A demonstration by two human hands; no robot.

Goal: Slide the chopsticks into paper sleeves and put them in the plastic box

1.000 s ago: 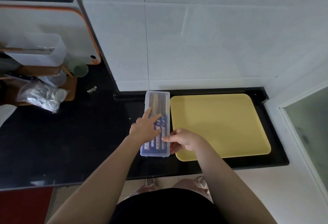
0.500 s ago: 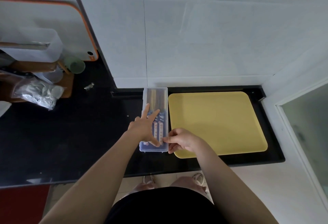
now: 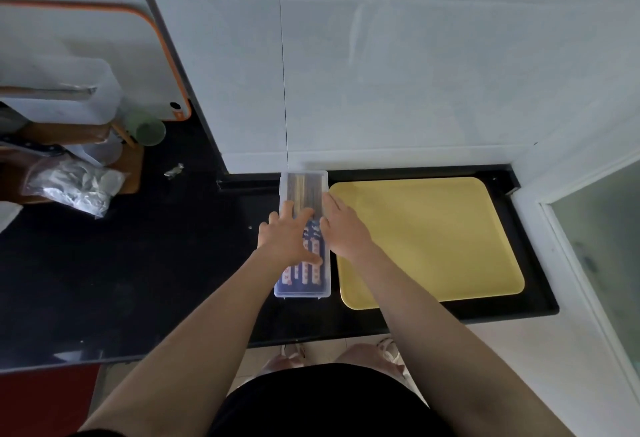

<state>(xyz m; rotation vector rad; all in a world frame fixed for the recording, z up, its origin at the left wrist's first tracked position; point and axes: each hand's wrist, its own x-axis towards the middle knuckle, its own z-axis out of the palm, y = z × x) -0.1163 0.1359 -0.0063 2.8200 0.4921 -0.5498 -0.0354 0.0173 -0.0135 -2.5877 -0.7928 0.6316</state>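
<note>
The plastic box [image 3: 303,289] lay on the black counter [image 3: 138,280] just left of the yellow tray [image 3: 433,239], its long axis running straight away from me. Sleeved chopsticks [image 3: 304,272] lay lengthwise inside it. My left hand [image 3: 289,237] rested flat on top, fingers spread and gripping nothing. My right hand [image 3: 341,228] lay along the right rim — fingers extended, also holding nothing. Both were equally near, so I judged the packing nearly finished.
</note>
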